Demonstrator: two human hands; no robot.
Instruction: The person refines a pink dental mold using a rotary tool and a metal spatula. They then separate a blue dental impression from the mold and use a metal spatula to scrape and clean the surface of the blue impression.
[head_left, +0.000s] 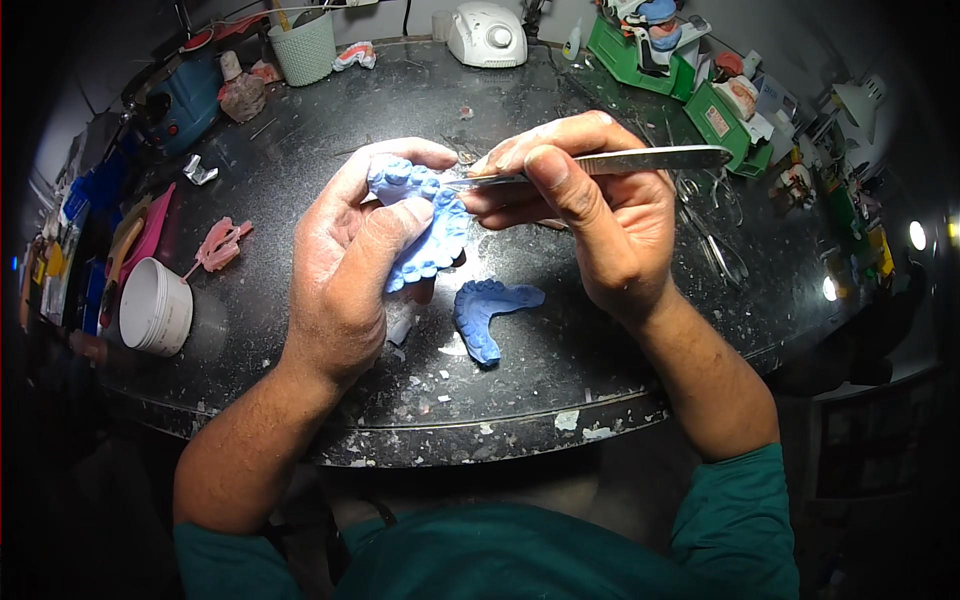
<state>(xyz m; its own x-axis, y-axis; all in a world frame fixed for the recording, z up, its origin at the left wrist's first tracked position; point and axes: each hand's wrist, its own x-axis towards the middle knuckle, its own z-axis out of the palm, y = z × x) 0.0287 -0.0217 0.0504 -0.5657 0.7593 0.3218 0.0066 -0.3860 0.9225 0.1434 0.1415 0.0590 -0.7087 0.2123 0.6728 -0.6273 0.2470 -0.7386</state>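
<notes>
A blue plaster dental cast [432, 252] is gripped in my left hand [338, 262], its thumb pressed across the middle and its row of teeth turned up. My right hand [618, 225] pinches a metal scalpel [655, 160] between thumb and fingers, the handle pointing right. The scalpel's thin tip meets the cast at the teeth near its upper edge; whether it cuts in cannot be told. On the bench below both hands lies a second, curved blue dental cast [474, 318], touched by neither hand.
A white tub [157, 308] and a pink piece [220, 245] sit at the left of the dark bench [560, 400]. Scissor-like metal tools [715, 245] lie at right. Farther back stand a pale green cup [303, 50], a white control box [487, 38] and green bins [725, 125].
</notes>
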